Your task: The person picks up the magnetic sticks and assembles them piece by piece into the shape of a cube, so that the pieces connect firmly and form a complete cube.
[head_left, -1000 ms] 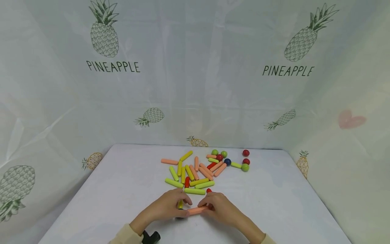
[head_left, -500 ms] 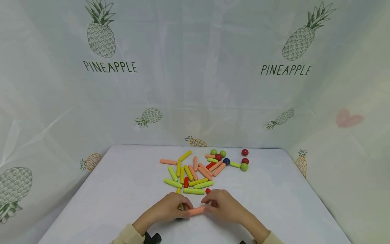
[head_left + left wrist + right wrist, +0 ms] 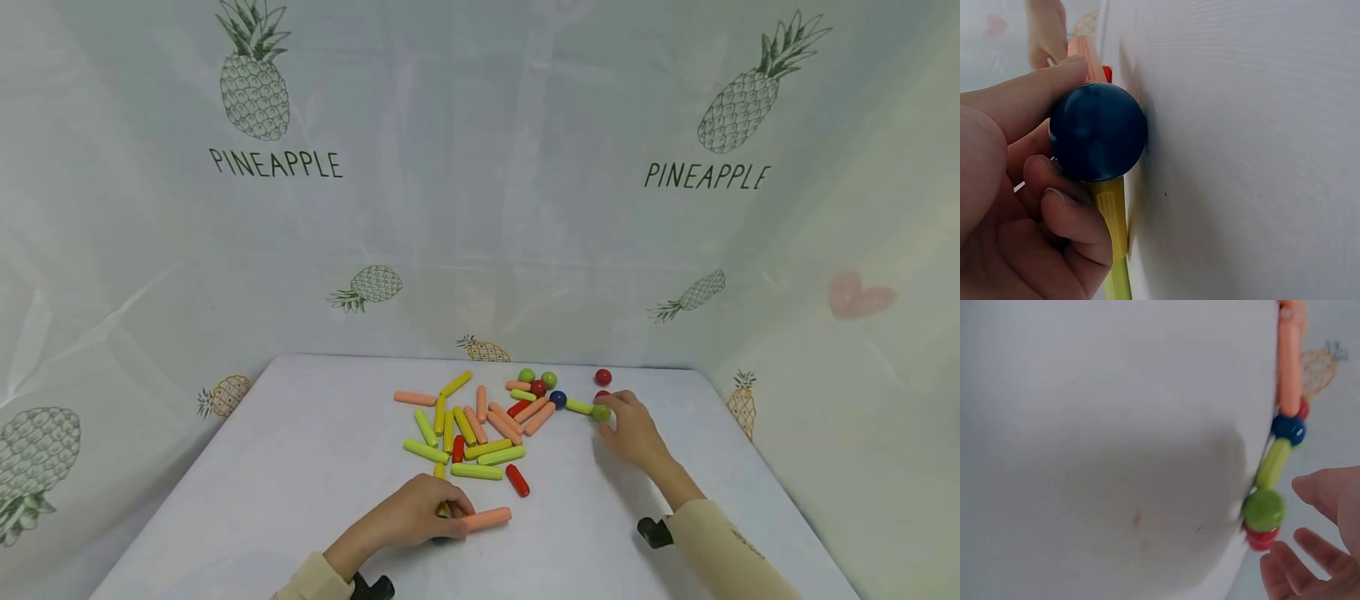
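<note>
Near side of the table [image 3: 247, 467], left of centre: left hand [image 3: 416, 510] grips a blue ball [image 3: 1099, 132], with an orange rod [image 3: 491, 518] and a yellow rod [image 3: 1113, 219] apparently meeting it. Either rod could work loose if the ball twists. Just beyond the orange rod, a red rod [image 3: 517, 481] could snag a sweep.

Toward the far right corner: right hand [image 3: 637, 435], fingers parted, no grip evident, beside a green ball [image 3: 601, 413]; contact cannot be confirmed. A careless nudge could roll it against the adjacent red ball [image 3: 602, 394].

Open room lies toward the left edge; the far edge offers little margin.
</note>
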`<state>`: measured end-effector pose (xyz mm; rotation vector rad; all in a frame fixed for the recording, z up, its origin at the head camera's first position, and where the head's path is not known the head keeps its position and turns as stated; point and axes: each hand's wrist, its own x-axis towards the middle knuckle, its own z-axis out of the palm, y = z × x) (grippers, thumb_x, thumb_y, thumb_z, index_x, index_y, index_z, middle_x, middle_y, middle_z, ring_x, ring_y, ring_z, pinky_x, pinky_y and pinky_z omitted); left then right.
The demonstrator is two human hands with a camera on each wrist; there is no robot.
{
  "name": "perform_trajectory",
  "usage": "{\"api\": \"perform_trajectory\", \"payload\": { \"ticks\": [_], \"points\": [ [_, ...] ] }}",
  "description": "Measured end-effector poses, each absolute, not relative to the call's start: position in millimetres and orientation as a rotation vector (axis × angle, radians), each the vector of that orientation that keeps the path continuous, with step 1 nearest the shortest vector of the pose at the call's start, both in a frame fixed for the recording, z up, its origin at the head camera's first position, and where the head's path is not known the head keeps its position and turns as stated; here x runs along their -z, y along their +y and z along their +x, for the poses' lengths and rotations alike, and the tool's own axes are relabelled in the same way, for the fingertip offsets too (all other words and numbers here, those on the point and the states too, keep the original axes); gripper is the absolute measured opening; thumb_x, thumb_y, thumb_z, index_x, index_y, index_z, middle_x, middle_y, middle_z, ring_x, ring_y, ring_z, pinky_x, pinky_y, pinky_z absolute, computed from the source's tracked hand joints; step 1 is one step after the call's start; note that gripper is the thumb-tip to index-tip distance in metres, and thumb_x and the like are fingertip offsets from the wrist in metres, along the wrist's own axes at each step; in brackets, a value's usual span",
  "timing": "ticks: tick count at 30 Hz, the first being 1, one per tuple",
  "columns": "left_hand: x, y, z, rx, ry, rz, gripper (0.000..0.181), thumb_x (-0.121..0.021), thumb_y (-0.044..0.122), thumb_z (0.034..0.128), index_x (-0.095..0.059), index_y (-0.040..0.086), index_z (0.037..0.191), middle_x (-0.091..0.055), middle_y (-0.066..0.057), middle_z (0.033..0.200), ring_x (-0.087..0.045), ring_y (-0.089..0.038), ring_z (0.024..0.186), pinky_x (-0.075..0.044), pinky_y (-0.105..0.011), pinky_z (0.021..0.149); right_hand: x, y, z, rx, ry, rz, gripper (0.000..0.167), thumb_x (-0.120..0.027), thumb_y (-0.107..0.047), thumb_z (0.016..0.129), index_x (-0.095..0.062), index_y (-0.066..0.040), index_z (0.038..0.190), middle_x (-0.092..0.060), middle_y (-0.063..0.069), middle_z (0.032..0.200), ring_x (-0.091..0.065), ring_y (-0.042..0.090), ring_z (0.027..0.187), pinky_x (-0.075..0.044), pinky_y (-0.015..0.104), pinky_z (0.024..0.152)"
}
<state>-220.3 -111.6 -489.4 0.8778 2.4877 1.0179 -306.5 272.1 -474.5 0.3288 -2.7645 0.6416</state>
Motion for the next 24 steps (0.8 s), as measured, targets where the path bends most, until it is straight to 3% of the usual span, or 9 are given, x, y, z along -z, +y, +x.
{"api": "perform_trajectory", "payload": {
  "ticks": [5, 13, 20, 24],
  "points": [
    [489.8, -113.3, -219.6, -1.026, 2.487, 0.882, 0.016, -0.075, 0.033, 0.0860, -0.073, 0.026, 0.101, -0.063, 0.019, 0.083, -0.057, -0.002, 0.075, -0.047, -0.023, 0.069, 483.5, 284.4, -322.3, -0.646, -2.833, 0.266, 0.040, -0.070, -0.002, 0.085, -0.062, -0.001, 0.125, -0.057, 0.022, 0.120, -0.055, 0.041, 0.109, -0.045, 0.056, 0.093],
    [487.7, -114.0, -218.4, -1.030, 2.485, 0.862, 0.017, -0.075, 0.033, 0.0859, -0.073, 0.027, 0.101, -0.063, 0.019, 0.084, -0.057, -0.002, 0.076, -0.047, -0.024, 0.070, 490.3, 284.0, -325.4, -0.628, -2.872, 0.271, 0.024, -0.072, -0.009, 0.087, -0.066, -0.006, 0.110, -0.060, 0.007, 0.091, -0.056, 0.024, 0.081, -0.053, 0.043, 0.076],
    [488.9, -113.5, -217.9, -1.035, 2.488, 0.853, 0.016, -0.075, 0.033, 0.0856, -0.073, 0.028, 0.101, -0.063, 0.019, 0.084, -0.057, -0.002, 0.076, -0.047, -0.024, 0.071, 482.4, 276.9, -304.5, -0.771, -2.898, 0.293, 0.030, -0.072, -0.009, 0.085, -0.064, -0.004, 0.114, -0.064, 0.007, 0.098, -0.060, 0.020, 0.082, -0.054, 0.038, 0.074],
    [489.4, -114.1, -218.1, -1.041, 2.485, 0.848, 0.016, -0.076, 0.033, 0.0855, -0.073, 0.027, 0.101, -0.064, 0.018, 0.084, -0.057, -0.003, 0.076, -0.047, -0.024, 0.070, 475.1, 257.2, -280.4, -0.929, -2.872, 0.351, 0.029, -0.075, -0.014, 0.085, -0.066, -0.008, 0.112, -0.065, 0.001, 0.102, -0.061, 0.014, 0.082, -0.055, 0.029, 0.073]
  ]
}}
